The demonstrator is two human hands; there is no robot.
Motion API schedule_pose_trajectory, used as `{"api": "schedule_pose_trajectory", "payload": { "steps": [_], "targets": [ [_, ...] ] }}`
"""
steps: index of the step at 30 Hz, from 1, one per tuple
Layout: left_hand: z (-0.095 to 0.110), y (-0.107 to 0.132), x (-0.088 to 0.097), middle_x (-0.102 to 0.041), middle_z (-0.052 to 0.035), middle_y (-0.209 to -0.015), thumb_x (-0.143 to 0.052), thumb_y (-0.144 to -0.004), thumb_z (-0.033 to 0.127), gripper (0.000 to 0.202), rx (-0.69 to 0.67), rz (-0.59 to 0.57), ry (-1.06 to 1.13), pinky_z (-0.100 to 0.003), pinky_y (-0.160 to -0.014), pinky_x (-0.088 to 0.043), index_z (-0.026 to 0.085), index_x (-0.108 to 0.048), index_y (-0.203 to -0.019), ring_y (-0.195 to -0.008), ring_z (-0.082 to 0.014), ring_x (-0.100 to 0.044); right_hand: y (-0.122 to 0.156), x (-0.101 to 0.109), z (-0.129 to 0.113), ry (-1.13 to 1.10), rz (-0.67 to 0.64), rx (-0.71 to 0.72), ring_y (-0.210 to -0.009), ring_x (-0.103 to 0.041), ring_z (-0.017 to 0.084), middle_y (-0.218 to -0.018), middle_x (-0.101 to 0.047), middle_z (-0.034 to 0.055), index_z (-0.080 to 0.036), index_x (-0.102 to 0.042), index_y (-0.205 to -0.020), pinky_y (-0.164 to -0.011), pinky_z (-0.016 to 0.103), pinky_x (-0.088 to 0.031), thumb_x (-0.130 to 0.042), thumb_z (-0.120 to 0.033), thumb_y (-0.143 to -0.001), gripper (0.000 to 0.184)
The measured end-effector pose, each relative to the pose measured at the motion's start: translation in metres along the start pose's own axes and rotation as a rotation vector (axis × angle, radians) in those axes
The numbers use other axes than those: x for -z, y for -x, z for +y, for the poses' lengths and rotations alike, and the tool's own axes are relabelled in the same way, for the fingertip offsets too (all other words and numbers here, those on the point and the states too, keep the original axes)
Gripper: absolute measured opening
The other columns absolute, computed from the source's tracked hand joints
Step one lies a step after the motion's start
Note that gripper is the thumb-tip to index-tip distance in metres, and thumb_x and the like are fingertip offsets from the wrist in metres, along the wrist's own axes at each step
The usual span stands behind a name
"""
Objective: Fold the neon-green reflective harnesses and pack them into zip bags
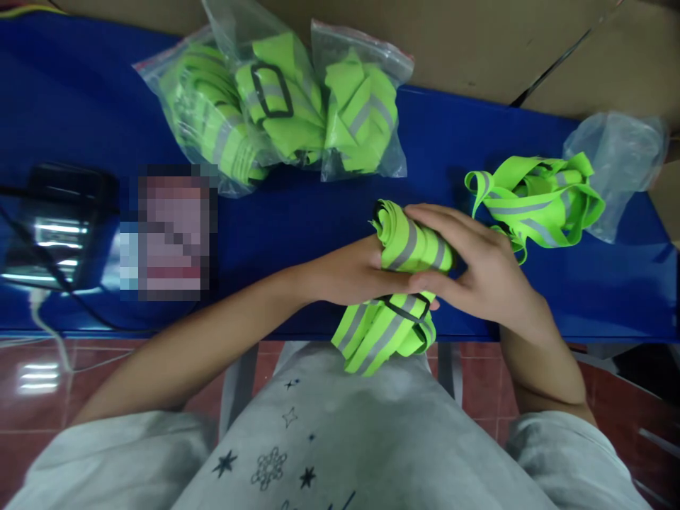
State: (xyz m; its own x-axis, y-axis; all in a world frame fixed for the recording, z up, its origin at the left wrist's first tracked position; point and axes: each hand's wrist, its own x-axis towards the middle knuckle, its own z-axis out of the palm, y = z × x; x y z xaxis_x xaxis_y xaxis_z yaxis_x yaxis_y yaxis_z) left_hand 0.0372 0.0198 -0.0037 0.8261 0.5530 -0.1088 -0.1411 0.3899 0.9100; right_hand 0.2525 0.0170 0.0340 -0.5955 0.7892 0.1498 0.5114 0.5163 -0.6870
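Observation:
Just over the table's near edge, a neon-green reflective strap [411, 244] with grey stripes is bundled in my hands. My left hand [366, 273] grips the bundle from the left, with strap wrapped over its fingers, which are mostly hidden. From the right, my right hand [481, 265] curls over the rolled part, thumb toward me and fingers along the far side. Folded strap lengths [372, 336] hang below my hands toward my lap, with a black buckle [406, 312] among them. A second, loose green reflective strap bundle [542, 198] lies on the table to the right.
Three clear bags of green straps, including the middle bag [279, 99], lie at the back of the blue table [440, 142]. A clear plastic bag [621, 163] is at far right. Left are a black device [58, 219] with cables and a pixelated item [173, 234]. Cardboard boxes [478, 42] stand behind.

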Motion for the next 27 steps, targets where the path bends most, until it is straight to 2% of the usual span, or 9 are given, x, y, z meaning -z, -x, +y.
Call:
{"api": "schedule_pose_trajectory", "payload": {
  "steps": [2, 5, 9, 12, 15, 18, 21, 24, 27],
  "targets": [
    [0.0, 0.0, 0.002, -0.08, -0.0078, -0.103, -0.067, -0.097, 0.038, 0.026, -0.003, -0.018, -0.029, -0.026, -0.085, -0.06, 0.014, -0.077, -0.1, -0.094, -0.0164, -0.074, -0.001, -0.004, 0.0, 0.03, -0.039, -0.006, -0.142, -0.057, 0.033, -0.154, -0.057, 0.0121, -0.024, -0.053, -0.153, -0.117, 0.049, -0.051, -0.072, -0.055, -0.093, 0.07],
    [0.0, 0.003, 0.002, -0.08, -0.0091, -0.108, -0.068, -0.095, 0.038, 0.027, 0.114, -0.092, 0.094, -0.029, -0.087, -0.061, 0.015, -0.077, -0.105, -0.095, -0.0182, -0.075, -0.003, -0.01, 0.002, -0.034, -0.087, -0.046, -0.136, -0.062, 0.03, -0.149, -0.062, 0.0114, -0.024, -0.055, -0.151, -0.112, 0.045, -0.054, -0.064, -0.053, -0.098, 0.061],
    [0.003, 0.005, 0.004, -0.08, -0.01, -0.112, -0.079, -0.081, 0.038, 0.04, 0.236, -0.192, 0.351, -0.036, -0.095, -0.062, 0.016, -0.077, -0.115, -0.106, -0.0269, -0.077, -0.006, -0.012, 0.002, -0.188, -0.095, -0.139, -0.095, -0.075, 0.02, -0.117, -0.078, 0.004, -0.024, -0.067, -0.136, -0.084, 0.032, -0.061, -0.068, -0.051, -0.097, 0.047],
    [0.004, 0.003, 0.004, -0.08, -0.0098, -0.113, -0.083, -0.075, 0.047, 0.052, 0.21, -0.214, 0.459, -0.034, -0.092, -0.063, 0.018, -0.077, -0.118, -0.115, -0.0308, -0.075, -0.005, -0.008, -0.001, -0.187, 0.014, -0.212, -0.077, -0.072, 0.017, -0.105, -0.079, 0.0011, -0.025, -0.072, -0.127, -0.068, 0.028, -0.058, -0.074, -0.05, -0.092, 0.042],
    [0.004, 0.002, -0.001, -0.078, -0.0097, -0.124, -0.088, -0.075, 0.045, 0.051, 0.22, -0.255, 0.495, -0.032, -0.091, -0.063, 0.019, -0.076, -0.118, -0.115, -0.0288, -0.075, -0.003, -0.003, -0.001, -0.096, 0.223, -0.216, -0.092, -0.074, 0.023, -0.114, -0.078, 0.0027, -0.028, -0.075, -0.123, -0.08, 0.035, -0.061, -0.078, -0.049, -0.089, 0.04],
    [0.003, 0.001, -0.007, -0.079, -0.0088, -0.119, -0.09, -0.077, 0.031, 0.041, 0.25, -0.155, 0.45, -0.033, -0.09, -0.064, 0.019, -0.075, -0.113, -0.106, -0.0244, -0.077, -0.001, 0.001, 0.0, -0.08, 0.366, -0.248, -0.106, -0.073, 0.03, -0.115, -0.077, 0.0037, -0.031, -0.075, -0.121, -0.088, 0.043, -0.062, -0.077, -0.053, -0.089, 0.039],
    [-0.001, 0.001, -0.012, -0.081, -0.0082, -0.109, -0.091, -0.077, 0.028, 0.04, 0.25, -0.049, 0.474, -0.034, -0.087, -0.064, 0.019, -0.074, -0.111, -0.102, -0.0245, -0.078, -0.001, 0.004, 0.003, -0.121, 0.379, -0.276, -0.101, -0.073, 0.03, -0.105, -0.076, 0.0041, -0.03, -0.077, -0.115, -0.082, 0.043, -0.062, -0.077, -0.057, -0.088, 0.038],
    [-0.004, -0.001, -0.013, -0.079, -0.0104, -0.117, -0.088, -0.078, 0.051, 0.054, 0.258, -0.061, 0.56, -0.037, -0.09, -0.063, 0.019, -0.072, -0.118, -0.109, -0.0276, -0.076, -0.003, 0.007, 0.008, -0.159, 0.384, -0.308, -0.084, -0.07, 0.024, -0.093, -0.074, 0.0029, -0.03, -0.078, -0.108, -0.072, 0.038, -0.059, -0.076, -0.057, -0.088, 0.034],
    [-0.006, -0.003, -0.015, -0.078, -0.0081, -0.118, -0.074, -0.085, 0.065, 0.06, 0.161, 0.089, 0.573, -0.033, -0.091, -0.061, 0.02, -0.069, -0.123, -0.111, -0.0266, -0.074, -0.006, 0.011, 0.015, -0.275, 0.427, -0.362, -0.072, -0.061, 0.017, -0.083, -0.069, 0.0016, -0.029, -0.079, -0.096, -0.064, 0.032, -0.051, -0.076, -0.057, -0.089, 0.03]
  ]
}}
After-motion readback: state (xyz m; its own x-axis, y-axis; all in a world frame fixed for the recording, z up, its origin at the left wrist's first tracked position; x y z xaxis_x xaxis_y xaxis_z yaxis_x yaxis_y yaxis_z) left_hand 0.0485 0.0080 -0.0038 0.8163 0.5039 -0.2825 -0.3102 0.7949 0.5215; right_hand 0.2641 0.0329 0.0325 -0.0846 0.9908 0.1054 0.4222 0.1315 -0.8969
